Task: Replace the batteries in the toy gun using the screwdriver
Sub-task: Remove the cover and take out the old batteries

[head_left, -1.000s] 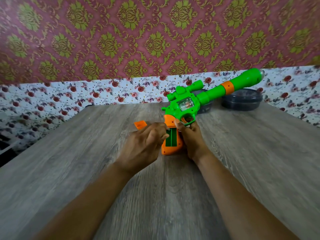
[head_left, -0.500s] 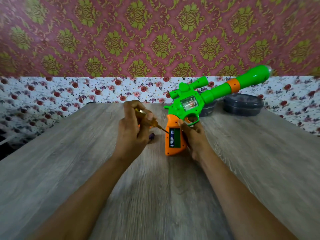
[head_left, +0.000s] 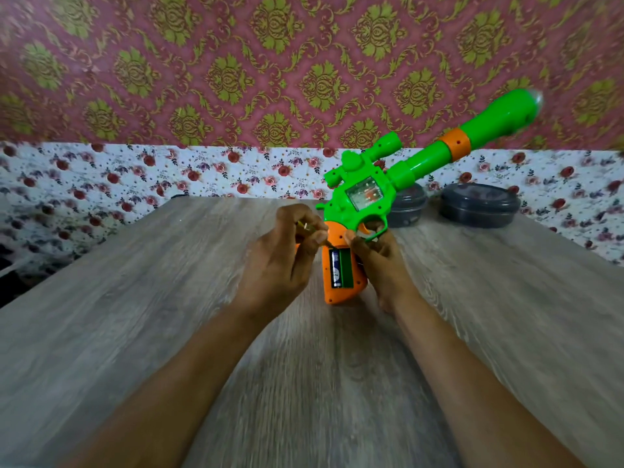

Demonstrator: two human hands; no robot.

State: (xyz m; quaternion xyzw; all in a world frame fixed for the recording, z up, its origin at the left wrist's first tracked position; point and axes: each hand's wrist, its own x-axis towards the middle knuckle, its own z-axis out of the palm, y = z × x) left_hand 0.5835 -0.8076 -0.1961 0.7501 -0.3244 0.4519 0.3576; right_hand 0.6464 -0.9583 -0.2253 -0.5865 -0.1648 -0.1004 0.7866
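Holding toy gun [head_left: 363,201] upright on table [head_left: 135,315], right hand [head_left: 378,261] gripping handle. Left hand [head_left: 280,261] pinching screwdriver [head_left: 309,228] at open compartment: cover off, one battery [head_left: 335,268] seated, second slot, cover left.

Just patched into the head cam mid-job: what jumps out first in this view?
The green and orange toy gun stands out at centre, butt on the wooden table, barrel angled up to the right. Its grip compartment is open, with one battery in the left slot. The right hand steadies the grip while the left hand holds a screwdriver at the compartment's top edge.
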